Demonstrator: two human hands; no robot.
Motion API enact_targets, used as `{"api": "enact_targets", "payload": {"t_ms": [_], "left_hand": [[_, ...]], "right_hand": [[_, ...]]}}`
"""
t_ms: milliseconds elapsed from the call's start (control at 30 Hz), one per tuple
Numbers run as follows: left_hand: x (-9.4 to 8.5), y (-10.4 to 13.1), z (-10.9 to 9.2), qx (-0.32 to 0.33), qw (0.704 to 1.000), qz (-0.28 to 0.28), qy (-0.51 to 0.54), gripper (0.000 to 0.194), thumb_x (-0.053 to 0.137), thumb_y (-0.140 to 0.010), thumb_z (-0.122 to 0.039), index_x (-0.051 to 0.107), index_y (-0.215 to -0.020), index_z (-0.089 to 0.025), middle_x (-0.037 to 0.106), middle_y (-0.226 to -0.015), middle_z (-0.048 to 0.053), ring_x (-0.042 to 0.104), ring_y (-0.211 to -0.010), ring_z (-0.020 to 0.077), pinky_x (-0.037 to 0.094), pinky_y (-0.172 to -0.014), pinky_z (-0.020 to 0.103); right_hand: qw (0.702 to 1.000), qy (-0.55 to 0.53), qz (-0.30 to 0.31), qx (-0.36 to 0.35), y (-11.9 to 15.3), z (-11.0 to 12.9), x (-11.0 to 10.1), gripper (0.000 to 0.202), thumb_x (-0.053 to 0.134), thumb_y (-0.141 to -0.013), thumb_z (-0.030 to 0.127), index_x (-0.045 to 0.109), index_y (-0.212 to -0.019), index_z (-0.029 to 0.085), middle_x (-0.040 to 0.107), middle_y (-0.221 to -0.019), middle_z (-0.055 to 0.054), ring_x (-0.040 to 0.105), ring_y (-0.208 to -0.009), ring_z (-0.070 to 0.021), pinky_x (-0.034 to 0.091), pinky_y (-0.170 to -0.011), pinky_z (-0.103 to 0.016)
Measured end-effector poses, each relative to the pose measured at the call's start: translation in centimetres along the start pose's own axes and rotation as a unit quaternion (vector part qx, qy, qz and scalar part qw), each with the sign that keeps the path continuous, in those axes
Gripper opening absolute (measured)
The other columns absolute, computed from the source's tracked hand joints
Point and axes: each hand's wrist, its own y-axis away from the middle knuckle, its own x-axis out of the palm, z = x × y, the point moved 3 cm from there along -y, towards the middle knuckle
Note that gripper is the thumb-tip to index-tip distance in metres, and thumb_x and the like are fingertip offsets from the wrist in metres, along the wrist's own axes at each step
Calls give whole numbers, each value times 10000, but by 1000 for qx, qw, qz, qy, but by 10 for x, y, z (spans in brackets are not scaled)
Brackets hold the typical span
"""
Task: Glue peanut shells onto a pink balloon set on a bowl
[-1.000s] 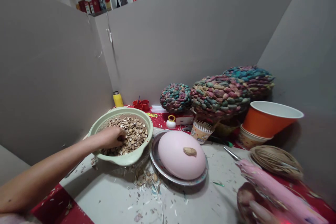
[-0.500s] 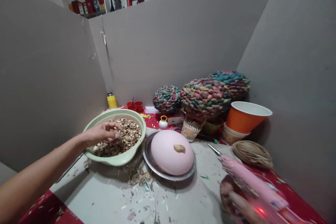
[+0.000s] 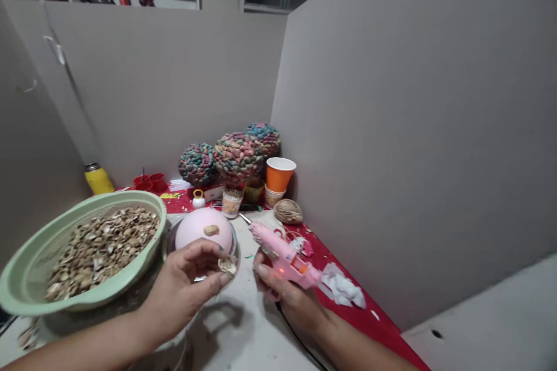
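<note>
Between the thumb and fingers of my left hand (image 3: 187, 284) is a half peanut shell (image 3: 227, 265), its hollow side showing. My right hand (image 3: 282, 295) is wrapped round a pink glue gun (image 3: 282, 249), whose metal nozzle points up and left and whose small red light glows. Behind my left hand, a pink dome (image 3: 195, 226) rests in a metal bowl (image 3: 236, 243), with one peanut shell (image 3: 211, 230) on its top. At the left stands a green basket (image 3: 163, 208) full of shells (image 3: 108, 249).
Several colourful braided balls (image 3: 238, 155) stand at the back beside an orange cup (image 3: 281, 174). Red cups (image 3: 156, 181) and a yellow bottle (image 3: 99, 179) are back left. A twine coil (image 3: 288, 211) and crumpled white tissue (image 3: 343, 285) lie at the right. A cable hangs below the glue gun.
The view has turned right. My left hand has left the basket and come in front of the dome with a shell half. My right hand with the glue gun is now closer to it.
</note>
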Motion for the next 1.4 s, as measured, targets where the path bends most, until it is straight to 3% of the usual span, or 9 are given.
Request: {"api": "enact_targets", "payload": {"t_ms": [133, 367, 467, 633, 900, 1100, 1267, 1333, 1400], "left_hand": [[19, -13, 17, 32, 999, 8, 9, 203, 790, -726, -296, 695, -887, -215, 696, -887, 45, 648, -796, 177, 536, -736, 257], [32, -18, 29, 63, 998, 16, 5, 186, 763, -755, -249, 673, -915, -216, 690, -893, 26, 664, -817, 163, 551, -766, 239], [30, -17, 27, 45, 999, 6, 11, 204, 767, -744, -286, 686, -913, -205, 700, -907, 46, 670, -839, 189, 560, -771, 268], [22, -19, 17, 32, 998, -53, 3, 217, 791, -689, -366, 700, -755, -181, 690, -781, 44, 627, -714, 170, 540, -663, 249], [24, -21, 16, -18, 997, -38, 58, 317, 826, -644, -400, 632, -765, -181, 636, -737, 15, 613, -673, 149, 535, -651, 248], [23, -16, 11, 68, 996, -63, 12, 220, 785, -719, -328, 619, -782, -197, 617, -734, 7, 604, -700, 146, 521, -651, 222], [16, -8, 8, 162, 977, -136, -3, 179, 758, -764, -286, 607, -816, -203, 636, -805, 12, 618, -756, 151, 525, -708, 233], [15, -5, 9, 158, 978, -138, 11, 179, 733, -794, -302, 592, -850, -208, 627, -759, -3, 596, -656, 128, 507, -608, 213], [18, -5, 12, 120, 987, -102, 22, 174, 692, -836, -330, 576, -893, -214, 573, -630, -41, 521, -523, 94, 440, -498, 180]], "right_hand": [[1000, -5, 6, -9, -1, 13, 3, 500, 648, -792, 666, 593, -868, 175, 465, -652, 25, 367, -561, -107, 285, -515, -238], [1000, -9, 22, -20, -5, 24, 5, 502, 617, -806, 678, 524, -749, 188, 405, -613, 48, 328, -548, -101, 280, -526, -245], [1000, -3, 23, -20, -5, 23, 4, 488, 614, -815, 668, 541, -768, 188, 413, -621, 46, 336, -554, -104, 292, -533, -247], [1000, 22, 2, -22, -5, 27, 2, 473, 631, -798, 662, 576, -787, 192, 445, -612, 41, 376, -550, -112, 311, -539, -260], [997, 64, 35, -29, -5, 36, 4, 483, 605, -810, 663, 527, -734, 192, 431, -637, 31, 369, -575, -120, 316, -553, -273], [995, 76, 37, -46, -4, 37, 4, 456, 601, -826, 630, 527, -729, 191, 445, -656, 18, 391, -603, -131, 337, -581, -286], [999, 48, 3, -14, -4, 37, 1, 481, 654, -772, 643, 535, -746, 178, 445, -644, 27, 380, -582, -114, 333, -561, -260], [999, 38, -13, -12, -3, 38, 0, 459, 671, -773, 616, 547, -764, 174, 446, -647, 29, 385, -595, -113, 341, -576, -254], [999, 32, -19, -20, -3, 38, -2, 427, 669, -793, 585, 560, -779, 172, 444, -646, 32, 385, -598, -111, 346, -584, -252]]}}
